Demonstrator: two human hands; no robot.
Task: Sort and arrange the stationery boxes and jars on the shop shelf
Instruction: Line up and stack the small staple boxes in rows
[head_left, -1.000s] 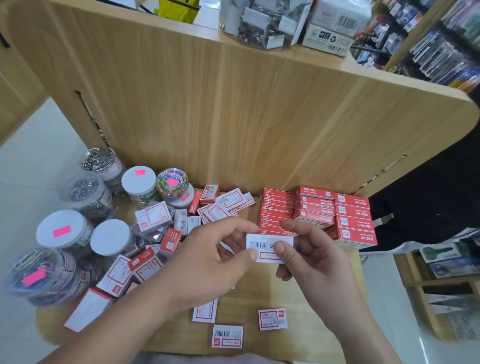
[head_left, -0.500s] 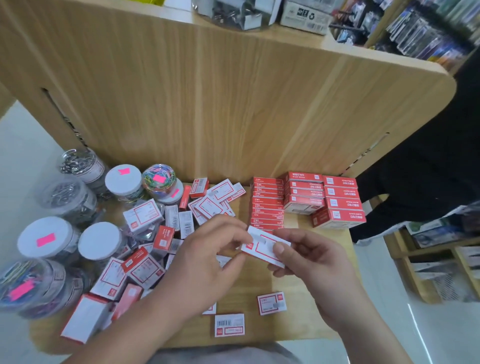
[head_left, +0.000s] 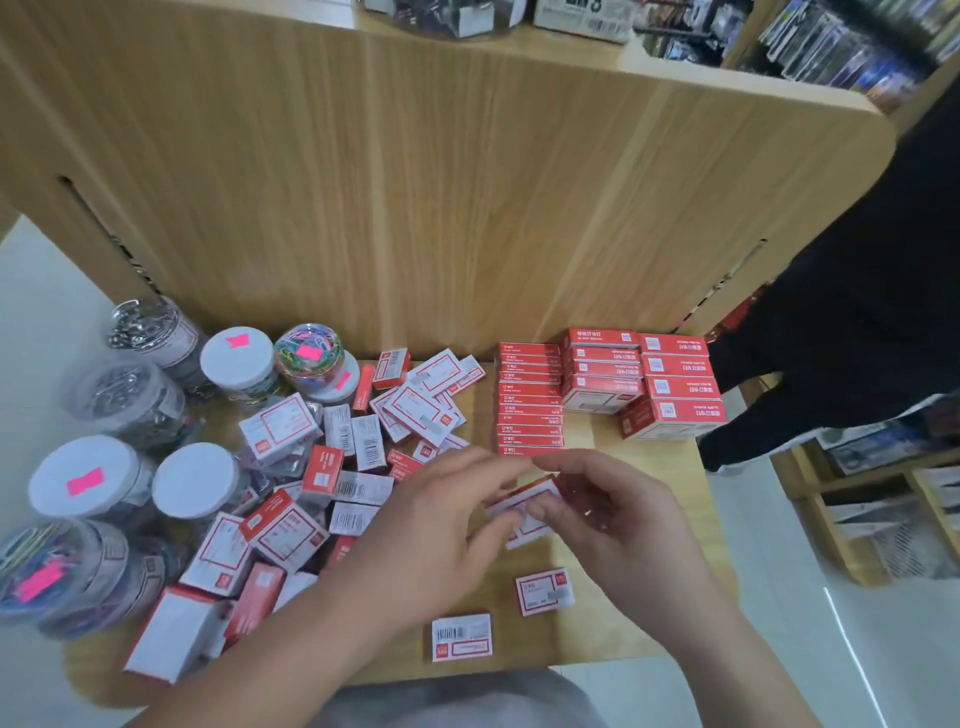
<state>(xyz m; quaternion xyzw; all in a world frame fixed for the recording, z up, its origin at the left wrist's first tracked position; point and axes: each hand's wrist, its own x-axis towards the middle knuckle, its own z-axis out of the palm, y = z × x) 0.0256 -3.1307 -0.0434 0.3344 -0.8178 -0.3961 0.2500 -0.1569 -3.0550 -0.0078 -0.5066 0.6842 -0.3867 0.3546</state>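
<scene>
— Where is the small box (head_left: 524, 512) held?
— Above the shelf (head_left: 592, 441), near the stacked red boxes (head_left: 530, 400); it is pinched by the curled fingers of the left hand (head_left: 431, 525) and the right hand (head_left: 613, 519).

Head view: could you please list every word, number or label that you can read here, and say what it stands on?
Nothing here can be quoted with certainty.
Stacked red boxes: white print, too small.
Held box, pinched by left hand and right hand: motion-blurred.
Loose box at the front edge: barcode, digits unreadable.
Pink sticker on a white jar lid: no writing shows.
</scene>
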